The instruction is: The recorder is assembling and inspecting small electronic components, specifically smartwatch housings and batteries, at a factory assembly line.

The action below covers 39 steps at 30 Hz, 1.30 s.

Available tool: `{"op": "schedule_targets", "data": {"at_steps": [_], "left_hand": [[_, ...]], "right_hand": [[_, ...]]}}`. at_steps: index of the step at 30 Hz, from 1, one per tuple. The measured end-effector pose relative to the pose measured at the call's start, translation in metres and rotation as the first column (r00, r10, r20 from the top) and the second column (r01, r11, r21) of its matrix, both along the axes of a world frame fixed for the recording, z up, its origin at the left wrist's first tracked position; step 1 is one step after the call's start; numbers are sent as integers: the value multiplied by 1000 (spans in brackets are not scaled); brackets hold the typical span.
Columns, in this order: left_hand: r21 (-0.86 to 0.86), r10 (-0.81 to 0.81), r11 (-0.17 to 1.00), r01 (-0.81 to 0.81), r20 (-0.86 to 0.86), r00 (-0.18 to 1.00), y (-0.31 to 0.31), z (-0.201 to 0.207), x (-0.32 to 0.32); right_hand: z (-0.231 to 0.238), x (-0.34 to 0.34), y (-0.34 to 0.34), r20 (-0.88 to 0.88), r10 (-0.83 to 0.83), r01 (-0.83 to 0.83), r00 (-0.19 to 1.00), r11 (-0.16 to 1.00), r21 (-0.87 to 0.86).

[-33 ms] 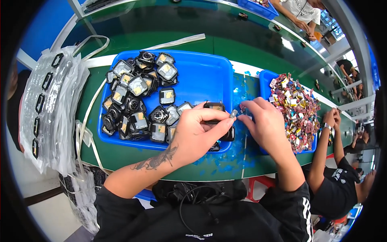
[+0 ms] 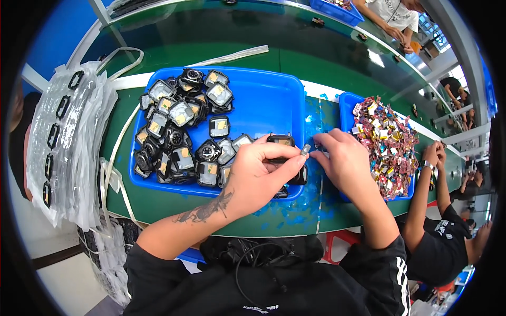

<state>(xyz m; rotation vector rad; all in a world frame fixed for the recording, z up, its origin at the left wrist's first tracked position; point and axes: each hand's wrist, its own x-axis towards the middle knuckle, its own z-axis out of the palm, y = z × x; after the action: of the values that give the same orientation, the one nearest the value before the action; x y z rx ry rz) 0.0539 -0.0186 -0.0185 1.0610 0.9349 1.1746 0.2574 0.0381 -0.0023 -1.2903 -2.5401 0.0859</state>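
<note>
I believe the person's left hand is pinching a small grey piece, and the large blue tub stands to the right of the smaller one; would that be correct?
Not quite: the head view shows the large blue tub, with the black watch-like cases, standing left of the smaller blue tub. The left hand is indeed pinching a small grey piece.

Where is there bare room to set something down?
In the big bin, the far right, between its walls and the watch cases; also the green surface past the white rail, right of the strap. Crowded: the big bin's left side, the small bin heaped with parts, and the gap between bins, strewn with scraps, by the right hand.
</note>
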Motion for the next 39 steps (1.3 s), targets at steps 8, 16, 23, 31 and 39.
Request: {"op": "schedule_targets", "data": {"at_steps": [8, 16, 23, 31, 39], "left_hand": [[24, -39, 999, 41, -75, 996, -2, 0, -2], [13, -28, 999, 29, -78, 997, -1, -2, 0], [-12, -33, 999, 33, -43, 999, -3, -1, 2], [10, -51, 999, 51, 11, 999, -2, 0, 2], [-54, -182, 980, 190, 137, 974, -4, -1, 8]], "right_hand": [[-3, 9, 7, -21, -67, 67, 998, 998, 6], [-7, 6, 15, 260, -84, 90, 962, 996, -10], [35, 13, -6, -174, -147, 123, 974, 982, -141], [43, 54, -9, -582, -335, 187, 741, 935, -300], [37, 33, -38, -505, -79, 38, 860, 995, -91]]}}
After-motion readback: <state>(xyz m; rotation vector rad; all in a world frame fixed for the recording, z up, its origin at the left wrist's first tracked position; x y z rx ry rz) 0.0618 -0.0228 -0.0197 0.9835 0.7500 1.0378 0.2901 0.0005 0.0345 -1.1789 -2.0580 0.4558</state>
